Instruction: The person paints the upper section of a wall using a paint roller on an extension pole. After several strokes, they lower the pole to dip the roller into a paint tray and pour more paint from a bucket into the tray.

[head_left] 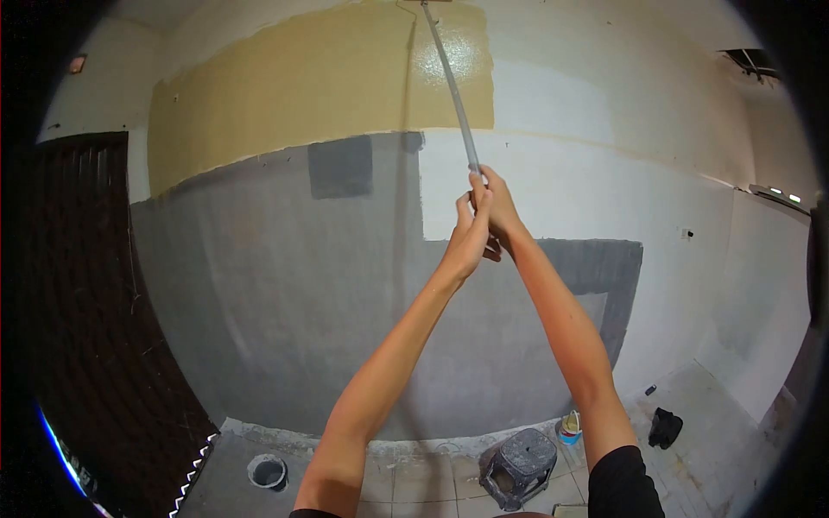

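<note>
A long grey pole slants up the wall, its top end meeting what looks like a paint roller, mostly cut off by the upper edge of the view. My right hand is wrapped around the pole's lower part. Just below and against it, my left hand also grips the pole, its fingers partly hidden. Behind the pole's upper half, the tan-yellow paint has a wet, shiny patch near the roller. Lower down, the wall carries grey paint with an unpainted white area beside it.
A dark metal door stands at the left. On the floor are a bucket, a paint-spattered stool, a small paint can and a black object. A wall socket is at the right.
</note>
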{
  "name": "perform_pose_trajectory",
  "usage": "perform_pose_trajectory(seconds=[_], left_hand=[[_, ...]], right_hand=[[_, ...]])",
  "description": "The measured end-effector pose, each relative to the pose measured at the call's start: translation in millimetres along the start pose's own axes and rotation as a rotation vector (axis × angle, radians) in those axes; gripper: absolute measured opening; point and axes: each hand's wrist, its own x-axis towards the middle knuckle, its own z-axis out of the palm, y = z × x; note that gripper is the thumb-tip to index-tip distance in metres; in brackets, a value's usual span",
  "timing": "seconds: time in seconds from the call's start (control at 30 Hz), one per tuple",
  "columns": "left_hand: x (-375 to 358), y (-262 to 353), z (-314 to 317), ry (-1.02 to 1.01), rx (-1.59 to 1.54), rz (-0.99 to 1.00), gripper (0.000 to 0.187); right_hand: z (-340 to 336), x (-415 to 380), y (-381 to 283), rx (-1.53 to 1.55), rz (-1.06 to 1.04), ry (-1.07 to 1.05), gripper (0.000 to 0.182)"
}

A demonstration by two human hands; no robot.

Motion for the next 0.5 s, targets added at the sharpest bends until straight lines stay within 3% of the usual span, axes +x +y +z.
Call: perform_pose_trajectory(seconds=[0.23,0.37,0.5], left_hand=[[-3,-54,24,0.016,0.49,0.087,0.085],[-10,-72,46,0.06,0.428,0.107,0.081],[14,-63,58,0.075,0.324,0.205,0.08]], right_hand=[[-35,-40,49,-0.058,-0.002,0.039,0.047],[-47,-76,48,0.062,0.051,0.041,0.042],[-62,-44,30,0.049,0.025,0.035,0.036]])
